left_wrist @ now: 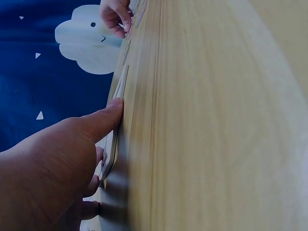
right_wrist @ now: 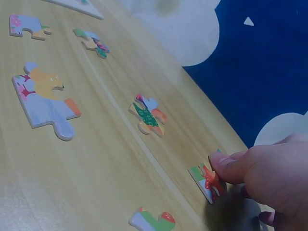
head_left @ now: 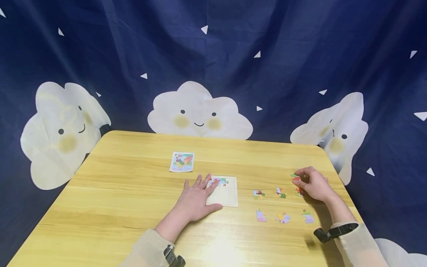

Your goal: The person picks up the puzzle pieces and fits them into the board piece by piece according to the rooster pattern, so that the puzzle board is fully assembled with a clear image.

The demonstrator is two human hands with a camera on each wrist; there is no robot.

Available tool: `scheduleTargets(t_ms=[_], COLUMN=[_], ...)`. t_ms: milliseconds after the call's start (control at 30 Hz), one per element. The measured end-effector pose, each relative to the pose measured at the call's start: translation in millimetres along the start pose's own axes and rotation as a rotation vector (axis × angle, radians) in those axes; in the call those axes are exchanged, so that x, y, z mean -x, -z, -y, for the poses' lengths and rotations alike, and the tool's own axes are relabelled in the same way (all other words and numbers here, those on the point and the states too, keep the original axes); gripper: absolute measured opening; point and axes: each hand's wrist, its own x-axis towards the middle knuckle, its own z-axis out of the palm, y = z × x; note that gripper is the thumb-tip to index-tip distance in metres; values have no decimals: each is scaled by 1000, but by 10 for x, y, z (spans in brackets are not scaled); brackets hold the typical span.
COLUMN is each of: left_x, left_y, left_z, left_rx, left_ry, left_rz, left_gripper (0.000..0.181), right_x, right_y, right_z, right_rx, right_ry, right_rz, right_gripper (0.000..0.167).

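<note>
My left hand (head_left: 197, 202) rests with spread fingers on the left side of a square puzzle board (head_left: 227, 196); the thumb touches the board's edge in the left wrist view. Joined puzzle pieces (head_left: 221, 182) lie along the board's far edge, partly under the fingers. At the right, my right hand (head_left: 316, 184) pinches a red and green puzzle piece (head_left: 295, 178) between thumb and fingers. In the right wrist view that piece is mostly hidden by the hand. Just below it, another red and green piece (right_wrist: 206, 182) lies on the table.
Between the board and the right hand lie several loose puzzle pieces, including a green-patterned one (right_wrist: 148, 115) and an orange and lilac one (right_wrist: 48, 103). A picture card of a bird (head_left: 182, 162) lies behind the board. A dark blue curtain (head_left: 233, 66) hangs behind the wooden table (head_left: 110, 207).
</note>
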Motion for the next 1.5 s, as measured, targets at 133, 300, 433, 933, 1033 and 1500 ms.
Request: scheduleTargets(t_ms=[133, 300, 433, 933, 1033, 1500], left_x=[4, 10, 7, 3, 6, 9], left_y=[0, 2, 11, 19, 20, -4], left_z=[2, 2, -2, 1, -2, -2], left_rx=[2, 0, -1, -11, -14, -22], left_ry=[-2, -1, 1, 2, 2, 2], left_rz=[-6, -6, -1, -1, 0, 3], left_gripper=[88, 88, 88, 87, 87, 88], right_x=[3, 6, 8, 24, 37, 63], right_y=[14, 12, -25, -100, -108, -210], right_z=[18, 22, 1, 306, 417, 741], right_rx=[-35, -80, -98, -212, -220, -272], right_ry=[-26, 25, 93, 144, 157, 211], right_rz=[15, 17, -16, -34, -19, 21], right_gripper=[37, 35, 30, 41, 42, 44])
